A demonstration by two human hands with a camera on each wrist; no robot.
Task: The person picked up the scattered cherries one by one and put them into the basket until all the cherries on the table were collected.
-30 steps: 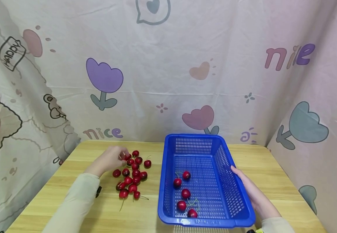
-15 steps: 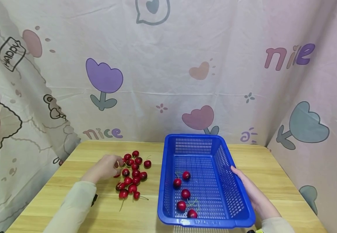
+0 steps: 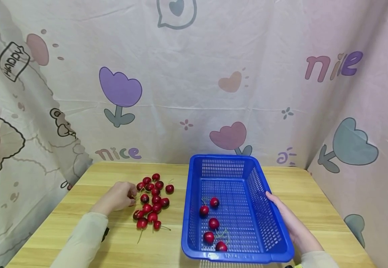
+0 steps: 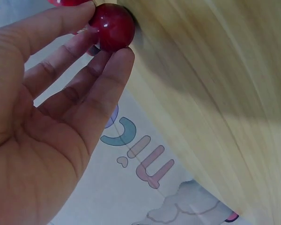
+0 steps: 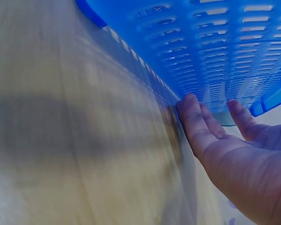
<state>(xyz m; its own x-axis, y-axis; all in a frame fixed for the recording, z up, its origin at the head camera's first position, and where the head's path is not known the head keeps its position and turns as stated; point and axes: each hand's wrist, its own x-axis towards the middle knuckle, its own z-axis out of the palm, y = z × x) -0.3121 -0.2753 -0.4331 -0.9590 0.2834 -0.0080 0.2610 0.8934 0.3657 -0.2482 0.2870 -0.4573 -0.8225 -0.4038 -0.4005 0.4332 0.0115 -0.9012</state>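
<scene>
My left hand [image 3: 117, 198] is at the left edge of a loose cluster of dark red cherries [image 3: 152, 217] on the wooden table. It pinches one cherry [image 4: 113, 27] between thumb and fingertips; in the head view the fingers mostly cover that fruit. A blue plastic basket [image 3: 237, 257] with slotted walls stands right of the cluster, several stemmed cherries [image 3: 213, 223] lying on its floor. My right hand [image 3: 289, 217] rests against the basket's right side. In the right wrist view its fingers [image 5: 196, 119] lie fairly straight along the outer wall.
The light wood table [image 3: 63, 223] ends at the back against a pale printed curtain [image 3: 167, 89], which also hangs at both sides. One cherry [image 3: 169, 189] lies slightly apart, between cluster and basket.
My left hand has drawn back left and slightly nearer from the top of the cluster, and the cherry at the cluster's left edge is now in its fingers. Right hand and basket have stayed put.
</scene>
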